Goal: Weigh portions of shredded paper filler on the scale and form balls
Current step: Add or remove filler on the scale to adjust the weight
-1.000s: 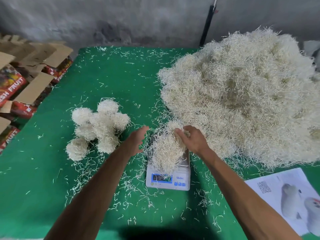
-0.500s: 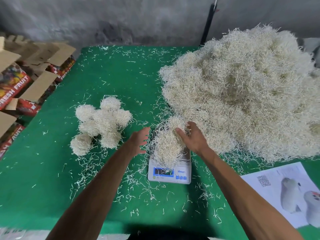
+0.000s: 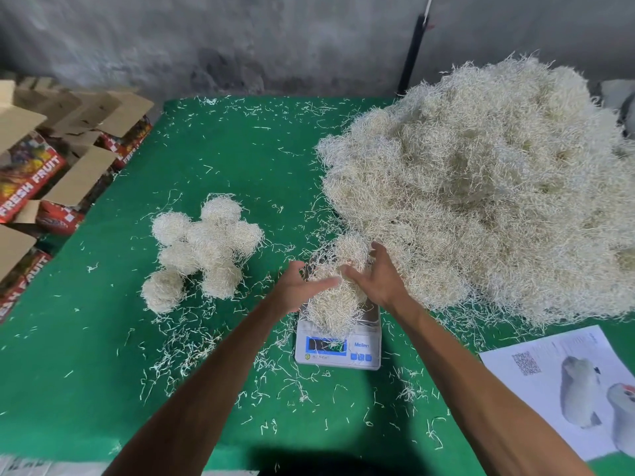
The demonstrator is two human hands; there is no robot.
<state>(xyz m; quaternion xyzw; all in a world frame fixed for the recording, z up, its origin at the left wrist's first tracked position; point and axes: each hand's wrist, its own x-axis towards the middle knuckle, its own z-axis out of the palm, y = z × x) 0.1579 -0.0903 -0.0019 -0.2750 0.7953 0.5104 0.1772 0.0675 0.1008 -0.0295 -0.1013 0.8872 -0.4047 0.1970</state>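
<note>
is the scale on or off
On: the scale display is lit blue below the filler portion, with dark digits showing. The reading is too blurred to tell.

The scale (image 3: 338,345) carries the brand "Meilen" beside its display, whose digits are unreadable. Red cartons (image 3: 29,182) at left read "FRESH FRUIT". The printed sheet's (image 3: 549,372) text is too small.
</note>
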